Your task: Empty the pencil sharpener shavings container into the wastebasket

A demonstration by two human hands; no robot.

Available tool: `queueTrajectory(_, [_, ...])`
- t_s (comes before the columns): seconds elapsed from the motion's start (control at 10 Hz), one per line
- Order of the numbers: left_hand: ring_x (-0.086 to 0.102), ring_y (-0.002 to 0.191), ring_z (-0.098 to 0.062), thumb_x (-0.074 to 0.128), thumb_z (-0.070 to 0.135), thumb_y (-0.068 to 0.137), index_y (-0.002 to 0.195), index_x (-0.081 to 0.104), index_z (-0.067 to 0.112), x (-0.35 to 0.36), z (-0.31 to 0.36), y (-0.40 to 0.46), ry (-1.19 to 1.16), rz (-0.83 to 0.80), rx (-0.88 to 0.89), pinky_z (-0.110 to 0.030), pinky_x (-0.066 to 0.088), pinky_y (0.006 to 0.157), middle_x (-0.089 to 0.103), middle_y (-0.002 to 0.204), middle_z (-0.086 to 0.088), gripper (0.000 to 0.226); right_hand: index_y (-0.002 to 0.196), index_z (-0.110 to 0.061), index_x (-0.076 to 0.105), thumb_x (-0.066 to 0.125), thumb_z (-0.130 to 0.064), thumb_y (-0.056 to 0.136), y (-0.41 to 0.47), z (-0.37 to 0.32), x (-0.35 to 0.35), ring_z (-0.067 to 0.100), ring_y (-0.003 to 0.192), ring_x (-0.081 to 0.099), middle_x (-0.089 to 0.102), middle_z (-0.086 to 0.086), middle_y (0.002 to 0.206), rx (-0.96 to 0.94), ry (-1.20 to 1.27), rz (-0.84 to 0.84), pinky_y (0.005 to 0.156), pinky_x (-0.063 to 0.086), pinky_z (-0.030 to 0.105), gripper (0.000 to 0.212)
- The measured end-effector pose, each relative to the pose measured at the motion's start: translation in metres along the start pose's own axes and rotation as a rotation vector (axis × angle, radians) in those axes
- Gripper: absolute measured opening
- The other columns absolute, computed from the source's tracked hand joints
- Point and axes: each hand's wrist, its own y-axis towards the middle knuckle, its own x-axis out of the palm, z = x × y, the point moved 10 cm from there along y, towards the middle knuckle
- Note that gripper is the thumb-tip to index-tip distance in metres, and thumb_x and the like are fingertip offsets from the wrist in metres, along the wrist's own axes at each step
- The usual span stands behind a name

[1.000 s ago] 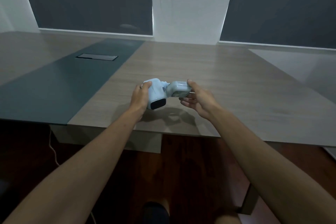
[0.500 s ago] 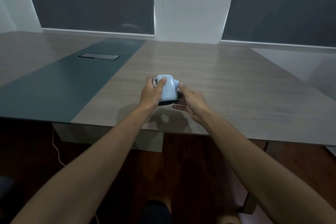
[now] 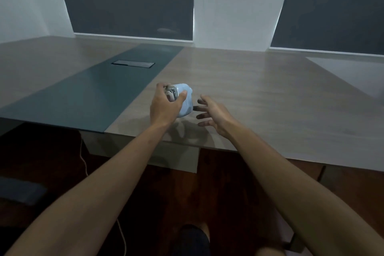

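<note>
- Head view: the left hand (image 3: 165, 108) is wrapped around the pale blue pencil sharpener (image 3: 184, 99), fingers clamped on its top end, where a clear part with something white inside shows between thumb and forefinger. The sharpener sits low over the wooden table (image 3: 259, 97), near its front edge; whether its base touches the top I cannot tell.
- A second ago the right hand (image 3: 215, 114) held a separate pale piece out beside the sharpener body; half a second ago both hands were pressed against the body. Now the right hand is off it, just beside it, fingers spread apart and holding nothing.
- My reading: the piece has been pushed back in, so the shavings container is probably seated again. That suggests the emptying is done and the sharpener is being put down, though the frames alone do not prove the container is empty.
- Hidden or unclear: no wastebasket shows anywhere in the frame. The container itself cannot be made out, being covered by the left hand and lost in dim light. A dark inset strip (image 3: 83, 93) with a cable hatch (image 3: 133, 63) lies well to the left, uninvolved.
</note>
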Motion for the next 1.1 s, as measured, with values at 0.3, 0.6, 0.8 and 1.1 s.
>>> queueTrajectory(0.3, [0.054,0.112,-0.03,0.069,0.041,0.079,0.127,0.044,0.022,-0.006,-0.015,-0.001,0.228,0.073,0.036,-0.032,0.041,0.08,0.052,0.124,-0.012,0.058,0.095,-0.022,0.066,0.053,-0.04,0.093,-0.006,0.008,-0.042,0.022,0.084,0.058,0.071,0.006,0.111,-0.071,-0.133,0.236,0.076,0.054,0.044,0.022])
queueTrajectory(0.6, [0.051,0.115,-0.036,0.073,0.039,0.073,0.128,0.039,0.012,-0.008,-0.03,-0.008,0.254,0.141,-0.035,-0.044,0.049,0.089,0.048,0.129,-0.016,0.07,0.104,-0.013,0.072,0.054,-0.034,0.092,-0.018,0.001,-0.117,0.015,0.08,0.057,0.068,-0.002,0.092,-0.185,-0.236,0.437,0.077,0.046,0.036,0.029])
queueTrajectory(0.8, [0.041,0.132,-0.035,0.072,0.051,0.066,0.14,0.031,0.008,-0.012,-0.001,-0.006,0.355,0.188,0.042,-0.05,0.037,0.105,0.041,0.144,-0.015,0.094,0.113,-0.013,0.07,0.052,-0.038,0.091,-0.034,-0.002,-0.157,0.019,0.104,0.06,0.069,0.002,0.106,-0.256,-0.582,0.528,0.085,0.043,0.029,0.039])
queueTrajectory(1.1, [0.016,0.15,-0.032,0.055,0.059,0.079,0.147,0.035,0.016,0.102,0.065,-0.043,0.556,-0.232,0.497,-0.048,0.013,0.122,0.025,0.16,-0.017,0.083,0.144,-0.021,0.045,0.028,-0.077,0.082,-0.039,0.027,-0.174,0.03,0.14,0.038,0.049,0.008,0.149,-0.117,-1.149,0.438,0.113,0.031,0.051,0.086])
